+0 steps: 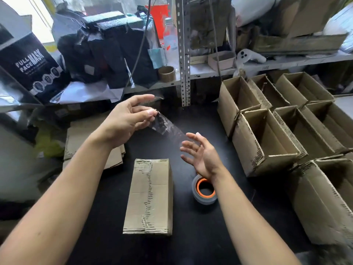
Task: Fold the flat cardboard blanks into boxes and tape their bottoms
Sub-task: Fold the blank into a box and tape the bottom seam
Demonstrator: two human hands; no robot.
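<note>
Tape [168, 129], limp and sticky, stretches above the box [150, 196]: left hand [126, 121] pinches one end, right hand [198, 152] spread open at the other; best held by its ends.

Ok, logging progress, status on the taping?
Left hand pinches clear tape strip; right hand open at its other end. Folded box below, seam untaped. Nothing blocking.

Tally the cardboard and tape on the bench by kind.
Box bottom-up, centre: 1
Open boxes at right, first: at least 6; more may be cut off
Flat blank stack: 1
Tape roll: 1
Tape strip, pinched by left hand, near right hand: 1
Total: at least 10
</note>
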